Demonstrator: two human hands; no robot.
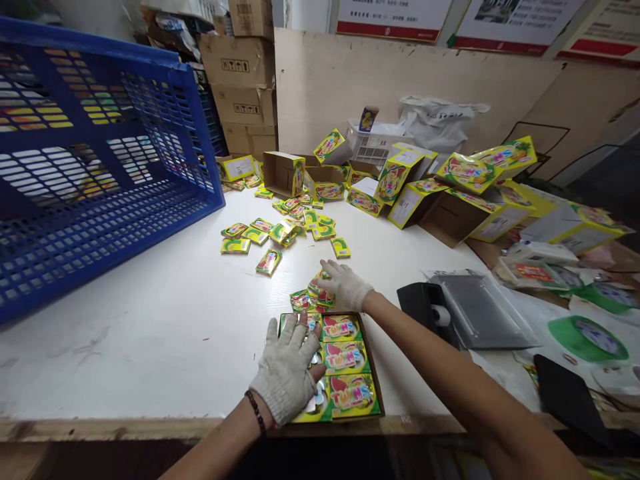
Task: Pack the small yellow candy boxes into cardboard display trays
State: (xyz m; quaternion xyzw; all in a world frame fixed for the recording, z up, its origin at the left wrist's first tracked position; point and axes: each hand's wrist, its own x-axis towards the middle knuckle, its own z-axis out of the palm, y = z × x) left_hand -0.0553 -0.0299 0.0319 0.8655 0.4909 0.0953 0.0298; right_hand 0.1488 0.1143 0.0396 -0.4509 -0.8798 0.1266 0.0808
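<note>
At the table's front edge sits a shallow open box (379, 387) filled with yellow-green candy packs (349, 358) marked TWINS. My left hand (287, 370), in a white knit glove with bare fingertips, lies spread over the left column of packs and hides part of them. Just beyond the box, my gloved right hand (345, 285) reaches over a few loose packs (302, 300) with its fingers stretched out. Its fingertips are at the pack on top; whether they press on it I cannot tell.
More loose packs (270, 261) lie scattered mid-table. Behind them stand yellow display boxes (330, 185), several tipped over. A blue crate (105, 247) rests on the left. On the right are a black tape dispenser (425, 308), clear plastic sleeves (483, 310) and green tape (587, 338).
</note>
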